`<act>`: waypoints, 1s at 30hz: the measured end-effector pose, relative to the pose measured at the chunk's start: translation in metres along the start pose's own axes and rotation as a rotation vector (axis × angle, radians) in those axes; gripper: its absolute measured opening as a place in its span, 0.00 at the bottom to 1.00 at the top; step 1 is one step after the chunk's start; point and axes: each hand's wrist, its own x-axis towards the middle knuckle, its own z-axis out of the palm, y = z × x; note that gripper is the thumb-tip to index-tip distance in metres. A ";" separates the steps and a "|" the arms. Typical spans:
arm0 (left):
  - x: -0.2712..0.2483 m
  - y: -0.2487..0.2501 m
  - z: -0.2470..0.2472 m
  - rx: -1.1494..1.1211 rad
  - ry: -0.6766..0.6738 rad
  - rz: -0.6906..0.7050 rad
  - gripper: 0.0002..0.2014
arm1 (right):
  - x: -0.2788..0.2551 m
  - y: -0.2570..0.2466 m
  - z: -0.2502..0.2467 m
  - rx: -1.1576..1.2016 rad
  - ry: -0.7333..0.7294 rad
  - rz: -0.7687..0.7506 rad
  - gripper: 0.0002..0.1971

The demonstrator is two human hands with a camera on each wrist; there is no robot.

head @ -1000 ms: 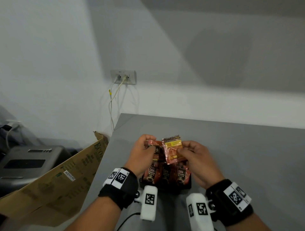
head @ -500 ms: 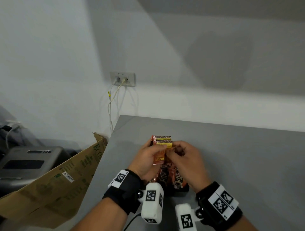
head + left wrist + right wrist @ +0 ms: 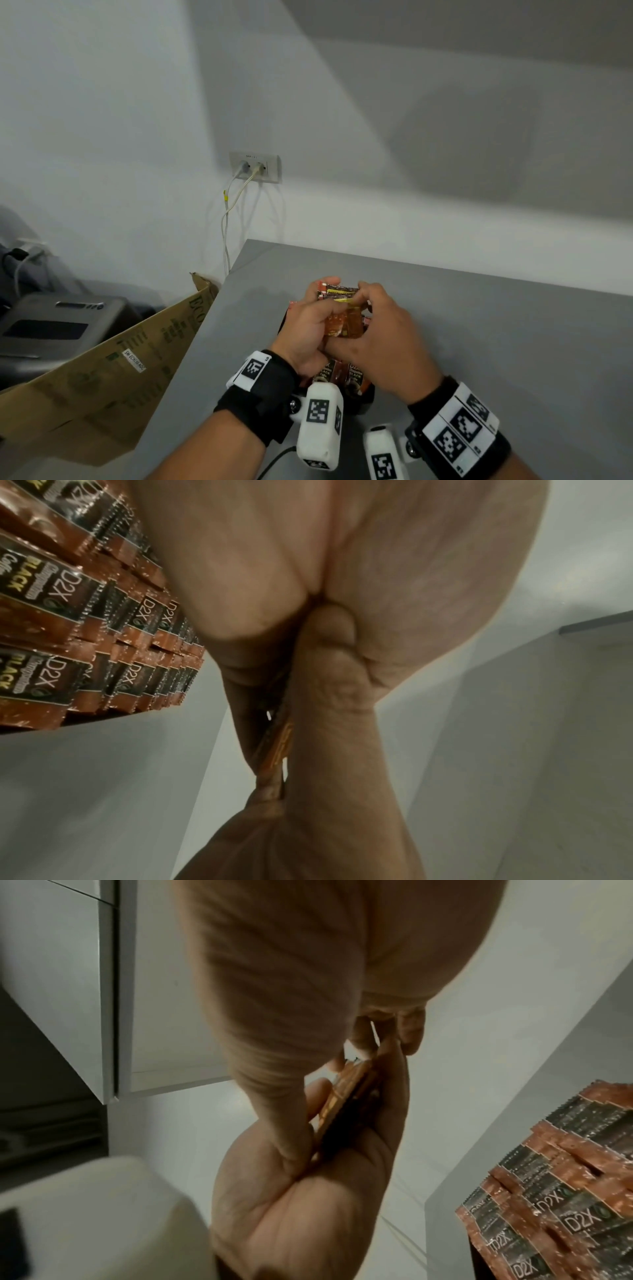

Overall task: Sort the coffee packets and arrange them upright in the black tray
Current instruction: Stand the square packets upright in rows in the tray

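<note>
1. Above the black tray, at the head view's 6 o'clock: left hand and right hand both grip a small stack of orange coffee packets.
2. D2X Black Coffee packets already stand upright in rows in the tray.
3. My read: square the stack's edges first.
4. Lower it bottom edge first into a free gap.
5. Release only once seated, or the neighbours may topple.
</note>
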 end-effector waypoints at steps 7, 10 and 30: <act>-0.003 -0.009 0.011 -0.062 -0.006 0.001 0.19 | -0.001 0.010 -0.009 0.007 -0.049 -0.073 0.22; -0.004 -0.007 0.014 -0.010 -0.011 -0.036 0.17 | -0.004 0.009 -0.006 0.031 -0.091 -0.122 0.24; -0.017 0.044 -0.019 -0.011 -0.154 -0.136 0.27 | 0.018 -0.034 0.001 -0.025 -0.134 -0.293 0.31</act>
